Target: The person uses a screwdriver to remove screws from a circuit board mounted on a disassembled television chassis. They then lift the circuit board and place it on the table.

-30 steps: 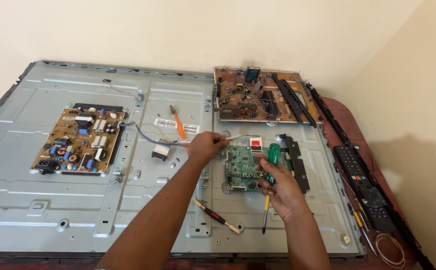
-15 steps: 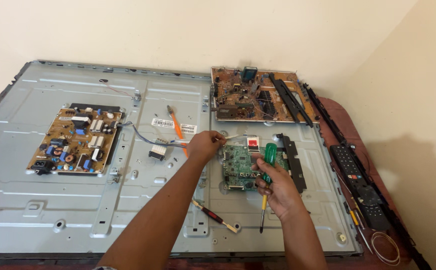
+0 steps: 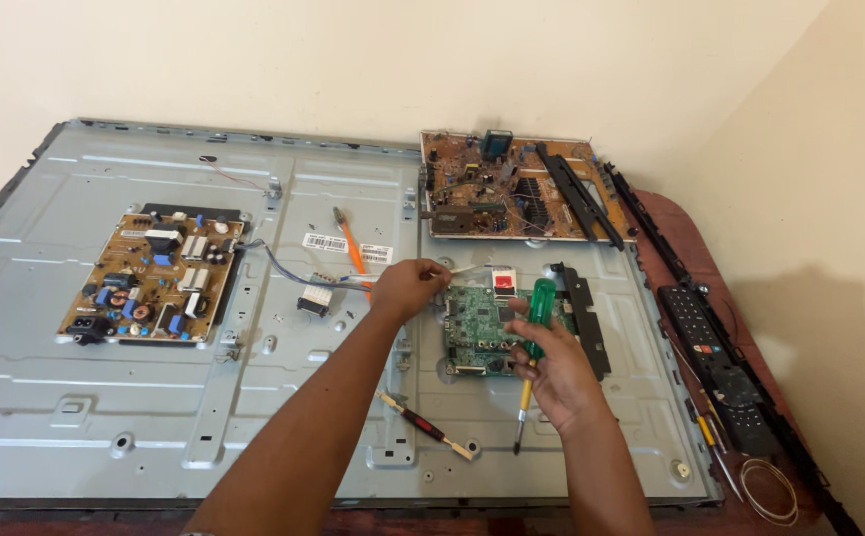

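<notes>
Your right hand (image 3: 559, 375) is wrapped around a screwdriver (image 3: 532, 342): green handle up, yellow shaft, tip pointing down. It sits over the right edge of the small green board (image 3: 477, 328) mid-panel (image 3: 154, 417). Your left hand (image 3: 407, 288) pinches a thin white cable (image 3: 467, 268) at the board's top-left corner.

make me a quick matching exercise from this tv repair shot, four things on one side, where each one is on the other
Things:
1. green-handled screwdriver
2. small green circuit board
3. tan power board
4. black remote control

Places:
A. on the left part of the metal panel
B. on the brown table, right of the panel
C. in the right hand
D. under both hands, right of the panel's centre

Pairs: 1-C, 2-D, 3-A, 4-B
</notes>
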